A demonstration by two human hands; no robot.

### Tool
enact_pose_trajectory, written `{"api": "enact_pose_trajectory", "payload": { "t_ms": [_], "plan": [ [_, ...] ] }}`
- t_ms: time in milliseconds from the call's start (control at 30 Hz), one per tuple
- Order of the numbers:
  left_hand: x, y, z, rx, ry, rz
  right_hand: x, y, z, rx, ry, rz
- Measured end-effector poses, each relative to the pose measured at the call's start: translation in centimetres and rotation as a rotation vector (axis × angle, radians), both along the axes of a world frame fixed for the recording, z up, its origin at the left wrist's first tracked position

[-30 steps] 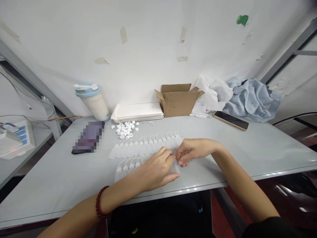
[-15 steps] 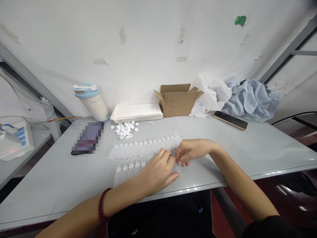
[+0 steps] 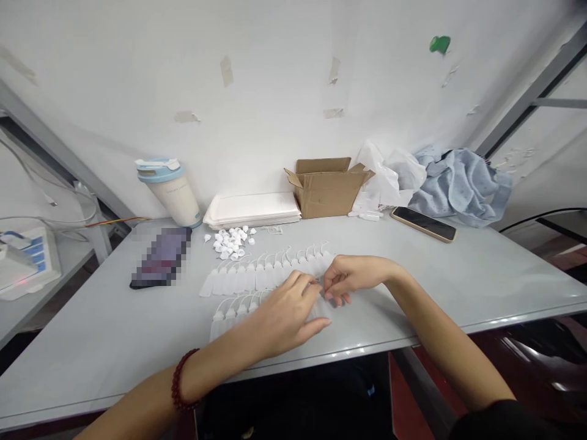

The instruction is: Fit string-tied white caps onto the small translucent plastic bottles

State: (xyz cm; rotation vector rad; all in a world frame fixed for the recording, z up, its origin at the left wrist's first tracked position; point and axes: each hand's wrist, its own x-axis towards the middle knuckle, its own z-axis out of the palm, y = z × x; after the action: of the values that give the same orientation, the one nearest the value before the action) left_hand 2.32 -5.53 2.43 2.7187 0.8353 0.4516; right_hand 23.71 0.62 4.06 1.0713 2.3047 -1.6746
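Two rows of flat translucent white tags lie on the grey table, each with a thin white cord looped at its top. The back row of tags (image 3: pixel 250 278) is in plain sight; much of the front row of tags (image 3: pixel 220 330) is hidden under my left hand (image 3: pixel 288 315). That hand is spread over the front row, thumb stretched out and apart from the curved fingers. Close to its fingertips, at the right end of the rows, my right hand (image 3: pixel 346 278) has its fingers curled and thumb pressed in. What they pinch is too small to make out.
Behind the rows lies a pile of small white caps (image 3: pixel 232 242). Along the wall stand a tumbler (image 3: pixel 177 195), a white stack (image 3: pixel 252 209), a cardboard box (image 3: pixel 328 194), plastic bags (image 3: pixel 389 177) and a blue cloth (image 3: pixel 458 183). Phones lie left (image 3: pixel 162 256) and right (image 3: pixel 424 224).
My left hand has drawn back slightly, its thumb and fingers a little further apart. My right hand stays pinched at nearly the same spot. The view has shifted slightly.
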Motion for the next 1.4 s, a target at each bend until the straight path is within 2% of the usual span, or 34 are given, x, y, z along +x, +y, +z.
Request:
{"api": "enact_pose_trajectory", "payload": {
  "t_ms": [133, 233, 300, 367, 433, 500, 633, 733, 900, 1033, 1233, 1400],
  "plan": [
    [-1.2, 1.9, 0.9, -0.019, -0.147, 0.109, 0.3, 0.1, 0.6, 0.063, 0.113, -0.108],
    [-2.6, 4.1, 1.1, 0.014, -0.224, 0.276, 0.6, 0.7, 0.6, 0.184, 0.208, -0.296],
    [-3.7, 5.7, 0.9, 0.033, -0.248, 0.373, 1.0, 1.6, 0.2, 0.356, 0.287, -0.507],
    [-4.7, 7.3, 0.4, 0.052, -0.272, 0.46, 2.0, 2.9, -0.5, 0.597, 0.326, -0.758],
    [-5.5, 8.6, -0.3, 0.074, -0.264, 0.512, 3.5, 4.4, -1.4, 0.863, 0.262, -0.956],
    [-6.1, 9.8, -1.0, 0.105, -0.239, 0.536, 5.5, 5.8, -2.3, 1.064, 0.129, -1.062],
    [-6.7, 11.8, -2.2, 0.159, -0.115, 0.485, 9.0, 7.8, -4.0, 1.255, -0.237, -1.04],
    [-6.6, 13.0, -2.9, 0.15, -0.071, 0.443, 10.4, 8.5, -5.0, 1.247, -0.329, -1.019],
    [-5.9, 14.0, -3.5, 0.138, -0.007, 0.382, 11.1, 9.3, -6.4, 1.193, -0.427, -0.961],
    [-5.6, 14.1, -3.9, 0.113, 0.053, 0.387, 11.2, 9.6, -7.0, 1.186, -0.464, -0.933],
    [-5.5, 14.2, -4.5, 0.08, 0.113, 0.411, 11.3, 9.8, -7.2, 1.201, -0.497, -0.931],
    [-5.5, 13.9, -4.2, 0.099, 0.12, 0.402, 11.4, 9.8, -7.1, 1.187, -0.506, -0.918]
  ]
}}
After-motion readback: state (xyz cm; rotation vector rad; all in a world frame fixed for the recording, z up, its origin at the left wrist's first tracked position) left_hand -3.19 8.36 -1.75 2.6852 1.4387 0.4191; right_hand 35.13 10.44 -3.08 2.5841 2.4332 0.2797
